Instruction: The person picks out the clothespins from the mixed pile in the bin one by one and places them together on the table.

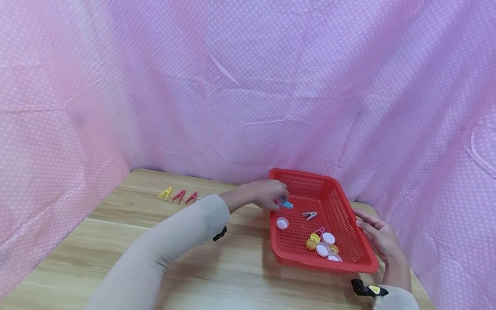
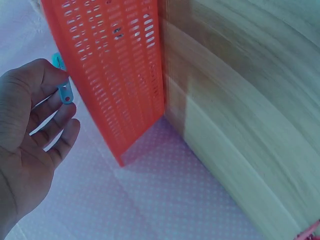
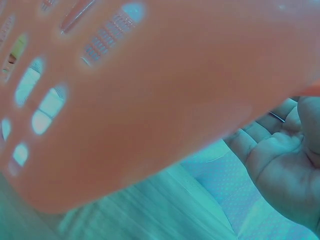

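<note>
Right of centre, the left hand (image 1: 270,194) pinches a light-blue plastic clothespin (image 1: 286,205) by the left rim of a rectangular red plastic basket (image 1: 273,239); the right hand (image 1: 381,240) touches its right side, grip unclear.

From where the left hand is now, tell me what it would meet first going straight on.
Probably the white clothespin in the red basket; if the left hand rides higher than it looks, the basket's right wall instead.

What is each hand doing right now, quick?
Left hand: closed, pinching a blue peg.
Right hand: open, touching the basket's outer side.
</note>
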Available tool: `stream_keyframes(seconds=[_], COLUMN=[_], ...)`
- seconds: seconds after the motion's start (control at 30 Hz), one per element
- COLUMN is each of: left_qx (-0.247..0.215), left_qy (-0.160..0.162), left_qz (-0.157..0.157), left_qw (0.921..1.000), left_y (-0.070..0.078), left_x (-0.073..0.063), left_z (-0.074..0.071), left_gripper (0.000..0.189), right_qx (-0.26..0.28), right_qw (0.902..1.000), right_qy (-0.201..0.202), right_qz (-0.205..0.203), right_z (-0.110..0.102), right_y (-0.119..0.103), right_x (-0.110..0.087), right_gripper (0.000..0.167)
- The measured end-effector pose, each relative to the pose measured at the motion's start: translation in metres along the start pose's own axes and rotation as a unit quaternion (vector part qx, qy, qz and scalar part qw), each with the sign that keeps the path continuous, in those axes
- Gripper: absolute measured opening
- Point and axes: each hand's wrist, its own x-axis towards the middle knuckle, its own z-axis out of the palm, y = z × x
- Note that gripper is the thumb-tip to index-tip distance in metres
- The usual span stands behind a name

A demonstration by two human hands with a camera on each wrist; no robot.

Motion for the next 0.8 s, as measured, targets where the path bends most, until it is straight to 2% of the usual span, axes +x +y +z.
stream_keyframes(seconds=[0.27, 0.5, 0.8], left_qx=[0.014, -0.01, -0.024], left_qy=[0.02, 0.045, 0.069], left_qz=[0.021, 0.037, 0.032], left_qw=[0.9995, 0.9982, 0.9968], left_y=[-0.006, -0.019, -0.038], left_x=[-0.025, -0.052, -0.103], left_z=[-0.008, -0.016, -0.01], left_gripper=[0.024, 0.022, 0.021], right_qx=[-0.012, -0.034, -0.053], right_qw=[0.9999, 0.9994, 0.9981], right_qy=[0.006, 0.011, 0.028], right_qz=[0.0, 0.0, 0.016], right_z=[0.0, -0.002, 0.0], right_y=[0.0, -0.002, -0.005], right_x=[0.001, 0.0, 0.0], right_gripper=[0.038, 0.038, 0.04])
